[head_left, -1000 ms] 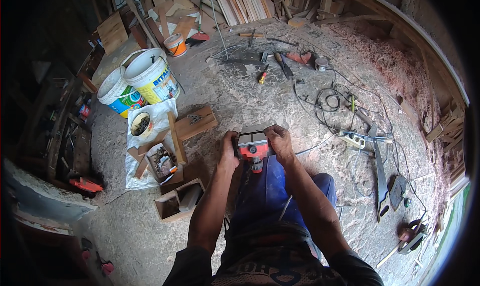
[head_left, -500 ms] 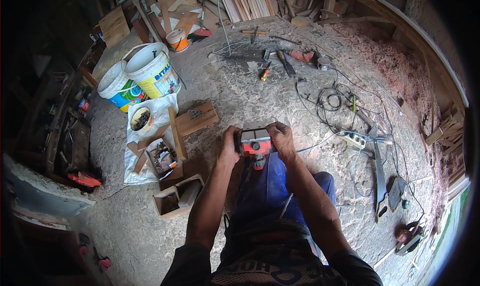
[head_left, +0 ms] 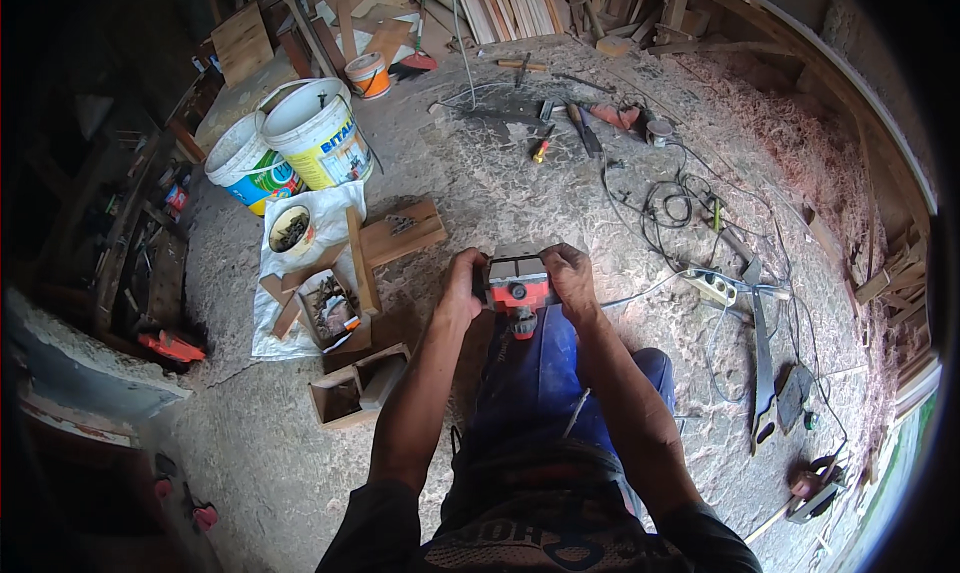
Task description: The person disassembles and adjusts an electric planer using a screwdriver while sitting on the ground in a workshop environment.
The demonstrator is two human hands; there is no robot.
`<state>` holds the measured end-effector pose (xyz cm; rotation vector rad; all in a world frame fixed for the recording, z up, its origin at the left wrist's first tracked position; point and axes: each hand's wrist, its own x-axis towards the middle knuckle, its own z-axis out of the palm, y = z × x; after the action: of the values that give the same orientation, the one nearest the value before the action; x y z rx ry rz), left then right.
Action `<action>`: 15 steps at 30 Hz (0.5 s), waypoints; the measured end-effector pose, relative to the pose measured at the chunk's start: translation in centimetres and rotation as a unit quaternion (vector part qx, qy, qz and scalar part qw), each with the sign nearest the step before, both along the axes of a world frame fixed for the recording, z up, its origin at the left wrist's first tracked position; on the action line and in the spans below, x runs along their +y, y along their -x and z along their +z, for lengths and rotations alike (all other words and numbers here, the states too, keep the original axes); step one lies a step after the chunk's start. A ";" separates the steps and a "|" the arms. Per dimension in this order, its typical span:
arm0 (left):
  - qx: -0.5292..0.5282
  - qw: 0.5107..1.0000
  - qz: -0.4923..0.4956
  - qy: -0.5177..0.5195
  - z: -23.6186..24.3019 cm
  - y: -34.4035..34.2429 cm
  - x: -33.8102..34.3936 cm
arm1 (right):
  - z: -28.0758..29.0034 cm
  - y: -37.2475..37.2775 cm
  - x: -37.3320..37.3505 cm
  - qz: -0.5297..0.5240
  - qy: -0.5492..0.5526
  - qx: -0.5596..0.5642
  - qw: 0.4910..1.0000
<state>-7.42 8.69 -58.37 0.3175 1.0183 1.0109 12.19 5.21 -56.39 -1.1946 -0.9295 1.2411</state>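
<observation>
Above my lap, a red and black electric planer [head_left: 519, 293] is held with its flat grey metal plate tilted up and its round knob toward me. My left hand [head_left: 464, 284] grips its left side, fingers curled round the edge. On the opposite side my right hand [head_left: 570, 279] has hold of the body, thumb and fingers near the plate's right end. A pale cord [head_left: 640, 294] runs off to the right from beside the planer.
Left stand two paint buckets [head_left: 312, 141], a tub of screws [head_left: 291, 231], a small box of hardware [head_left: 328, 308], wood pieces [head_left: 405, 235] and a divided wooden box [head_left: 360, 385]. Rightward lie a power strip [head_left: 711, 287], handsaw [head_left: 763, 373], tangled cables [head_left: 668, 205] and a chisel-like tool [head_left: 584, 131].
The surroundings have shifted slightly to the right in view, and the planer's knob a little rightward. Both hands keep their grip on the planer.
</observation>
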 end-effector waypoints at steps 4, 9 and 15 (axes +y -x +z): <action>0.010 1.000 0.013 -0.008 0.6 -0.5 -0.2 | -0.2 -0.1 0.0 -0.008 0.001 -0.004 1.000; 0.024 1.000 0.013 -0.009 1.4 -0.9 -0.4 | -0.3 -0.1 0.0 -0.016 0.000 0.004 1.000; 0.040 0.999 -0.003 0.012 2.5 -0.9 -0.7 | 0.0 0.1 0.0 -0.013 -0.001 0.003 1.000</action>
<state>-6.50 8.00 -55.90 0.3430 1.0999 0.9856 12.12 5.24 -56.39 -1.1961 -0.9077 1.2230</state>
